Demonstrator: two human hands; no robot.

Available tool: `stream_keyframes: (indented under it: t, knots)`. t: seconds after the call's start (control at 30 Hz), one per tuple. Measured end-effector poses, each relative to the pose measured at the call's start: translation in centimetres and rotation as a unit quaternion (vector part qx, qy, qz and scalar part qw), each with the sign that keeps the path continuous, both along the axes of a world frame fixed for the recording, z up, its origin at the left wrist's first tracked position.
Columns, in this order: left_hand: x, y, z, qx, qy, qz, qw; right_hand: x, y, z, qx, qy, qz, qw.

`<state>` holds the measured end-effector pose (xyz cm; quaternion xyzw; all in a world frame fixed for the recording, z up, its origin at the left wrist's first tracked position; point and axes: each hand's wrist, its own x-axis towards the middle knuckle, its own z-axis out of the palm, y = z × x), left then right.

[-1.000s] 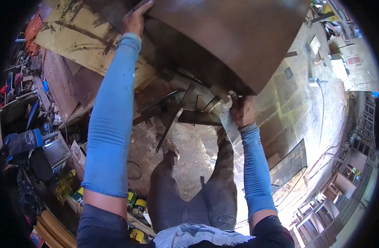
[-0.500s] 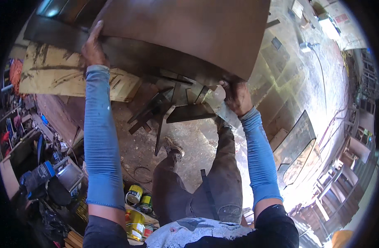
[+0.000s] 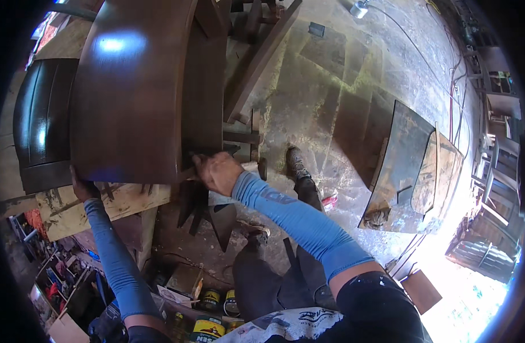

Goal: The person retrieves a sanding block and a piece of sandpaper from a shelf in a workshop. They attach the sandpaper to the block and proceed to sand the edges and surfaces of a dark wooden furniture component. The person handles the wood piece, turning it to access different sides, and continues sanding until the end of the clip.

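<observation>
A large dark brown varnished wooden furniture piece (image 3: 128, 103), with a broad smooth top face and an open hollow side on its right, fills the upper left. At its near left corner my left hand (image 3: 84, 187) grips the edge, with some fingers hidden by the wood. My right hand (image 3: 218, 172) is closed at the near right corner, fingers bent round the lower edge and partly out of sight. A second dark panel (image 3: 44, 120), glossy and grooved, lies against the left side of the piece. Beneath is a pale, stained wooden board (image 3: 111, 208).
Dark wooden parts (image 3: 221, 224) stand on the floor under the piece. A long dark beam (image 3: 265, 60) leans beyond it. To the right lies a stained sheet panel (image 3: 400, 166). Paint cans (image 3: 208, 328) sit near my legs. A lamp (image 3: 358, 8) with a cable is at the far side.
The furniture piece has swung to the left and turned, now showing its hollow right side. Both hands have shifted left with it, my right arm reaching across. The whole view has turned too.
</observation>
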<state>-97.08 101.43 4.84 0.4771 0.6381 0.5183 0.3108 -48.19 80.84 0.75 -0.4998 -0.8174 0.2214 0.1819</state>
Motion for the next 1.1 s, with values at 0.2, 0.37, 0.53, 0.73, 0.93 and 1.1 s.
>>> stream_keyframes:
  t: [0.2, 0.37, 0.53, 0.73, 0.93, 1.1]
  knots:
    - [6.6, -3.5, 1.3, -0.053, -0.116, 0.111, 0.986, 4.4, -0.1, 0.4, 0.004, 0.005, 0.016, 1.0]
    - [6.1, -6.6, 1.7, -0.081, -0.126, 0.106, 0.983, 5.3, -0.7, 0.8, -0.019, -0.001, -0.007, 1.0]
    - [9.8, -4.0, 4.9, -0.005, 0.258, 0.035, 0.965, 5.8, -0.8, -0.9, 0.019, 0.137, -0.076, 0.987]
    - [6.4, -2.5, 4.0, -0.049, 0.267, 0.037, 0.962, 23.4, -8.1, -5.9, -0.178, -0.002, -0.263, 0.948]
    - [5.3, -3.8, 7.2, -0.098, 0.643, 0.037, 0.759, 50.9, -25.1, -11.9, -0.203, -0.066, -0.601, 0.77]
    - [4.9, -4.0, 5.9, -0.031, 0.622, 0.007, 0.782, 63.7, -33.1, -16.8, -0.118, -0.235, -0.701, 0.663]
